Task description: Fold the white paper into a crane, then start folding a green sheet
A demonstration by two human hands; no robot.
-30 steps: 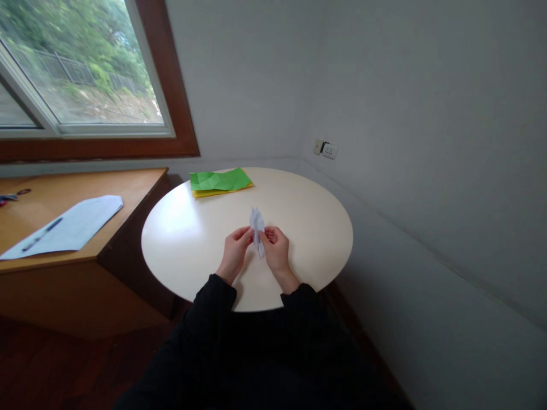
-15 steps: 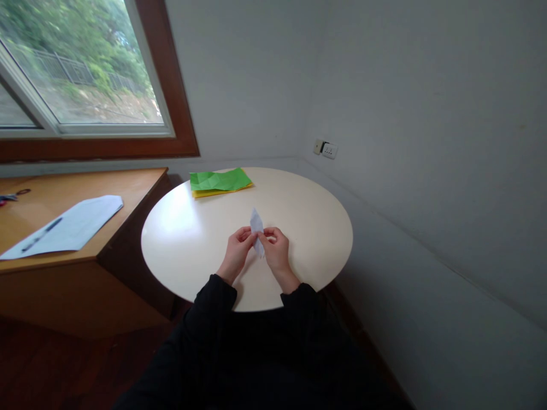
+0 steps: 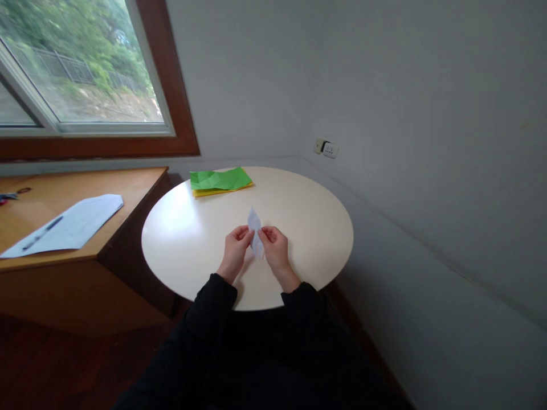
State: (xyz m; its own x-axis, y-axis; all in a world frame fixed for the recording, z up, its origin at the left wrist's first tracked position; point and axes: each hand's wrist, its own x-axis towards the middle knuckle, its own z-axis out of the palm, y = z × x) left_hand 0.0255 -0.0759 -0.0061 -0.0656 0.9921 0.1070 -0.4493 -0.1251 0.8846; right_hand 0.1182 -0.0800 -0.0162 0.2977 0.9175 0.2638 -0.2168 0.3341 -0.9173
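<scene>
Above the near half of a round cream table (image 3: 307, 216), a small piece of folded white paper (image 3: 255, 222) is held between my two hands. It is narrow, with a pointed top end and a split-looking lower end. My left hand (image 3: 235, 247) pinches its left edge between thumb and fingers. On the right edge, my right hand (image 3: 276, 249) grips it in the same way. The thumbs lie on the near face, close to each other. Behind the paper, the fingertips are partly hidden.
Green paper (image 3: 222, 179) with creases lies over yellow paper (image 3: 209, 192) at the table's far left. A wooden desk (image 3: 141, 191) on the left carries white sheets (image 3: 89, 219), a pen (image 3: 43, 233) and scissors (image 3: 15, 195). Walls with a socket (image 3: 330, 150) border the table's back and right.
My thumbs have moved slightly apart, showing more of the paper's middle. The paper's top has shifted a little left. Both hands keep their hold.
</scene>
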